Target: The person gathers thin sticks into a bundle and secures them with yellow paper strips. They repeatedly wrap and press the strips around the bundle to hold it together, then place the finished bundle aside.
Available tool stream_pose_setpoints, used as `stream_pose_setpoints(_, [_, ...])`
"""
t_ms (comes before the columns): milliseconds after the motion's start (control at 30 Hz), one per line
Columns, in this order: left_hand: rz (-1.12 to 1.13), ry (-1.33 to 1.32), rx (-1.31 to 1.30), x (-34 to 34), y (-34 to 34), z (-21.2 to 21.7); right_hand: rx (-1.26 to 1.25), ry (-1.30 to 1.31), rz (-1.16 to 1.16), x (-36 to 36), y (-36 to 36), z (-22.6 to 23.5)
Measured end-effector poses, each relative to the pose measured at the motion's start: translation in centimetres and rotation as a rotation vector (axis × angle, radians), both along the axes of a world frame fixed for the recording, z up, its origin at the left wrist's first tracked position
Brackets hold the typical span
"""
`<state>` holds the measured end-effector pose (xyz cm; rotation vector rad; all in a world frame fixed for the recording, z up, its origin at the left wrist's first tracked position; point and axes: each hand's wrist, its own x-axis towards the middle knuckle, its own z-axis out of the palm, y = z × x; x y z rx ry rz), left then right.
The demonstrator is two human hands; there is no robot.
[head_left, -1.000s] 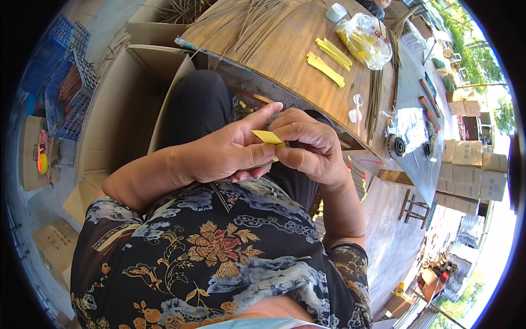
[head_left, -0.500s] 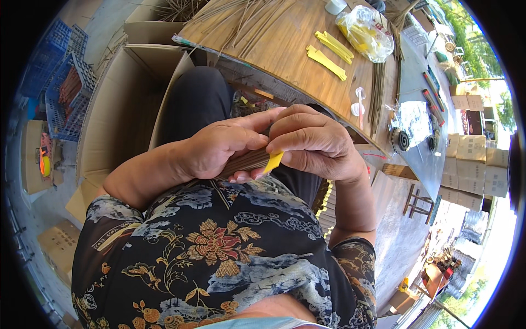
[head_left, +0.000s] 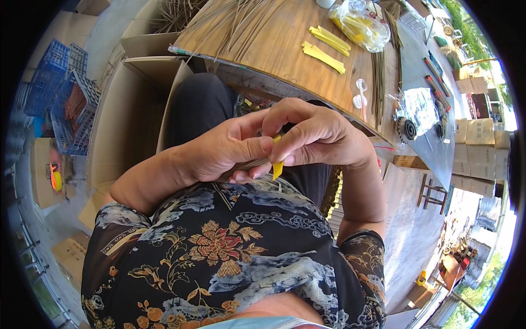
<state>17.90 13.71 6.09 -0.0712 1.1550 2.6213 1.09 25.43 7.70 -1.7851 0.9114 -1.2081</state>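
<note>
My left hand (head_left: 219, 153) and my right hand (head_left: 315, 134) meet in front of my chest, above my lap. Between them they pinch a small yellow strip (head_left: 277, 167) wrapped at the end of a thin bundle of brown sticks (head_left: 249, 164). The left hand grips the bundle, mostly hiding it. Thumb and forefinger of the right hand press on the yellow strip, whose tip hangs down below the fingers.
A wooden table (head_left: 274, 49) lies ahead with loose sticks (head_left: 235, 22), more yellow strips (head_left: 323, 55), a clear bag of yellow material (head_left: 359, 22) and a stick bundle (head_left: 378, 77). An open cardboard box (head_left: 126, 120) stands at my left, blue crates (head_left: 60, 93) beyond it.
The yellow strip lay flat on top between my fingers; now it is wrapped down around the stick end and both hands have closed tighter and shifted slightly lower.
</note>
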Motion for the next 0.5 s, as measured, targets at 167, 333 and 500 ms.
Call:
stream_pose_setpoints(167, [0.308, 0.002, -0.310, 0.8, -0.5, 1.2, 0.143, -0.464, -0.473, 0.6, 1.2, 0.2])
stream_pose_setpoints(333, [0.462, 0.071, -0.596, 0.7, 0.1, 1.3, 0.240, -0.221, -0.691, 4.2, 0.6, -1.0])
stream_pose_setpoints(500, [0.408, 0.054, -0.500, 0.8, -0.3, 1.0, 0.179, -0.258, -0.706, 4.7, -0.2, -2.4])
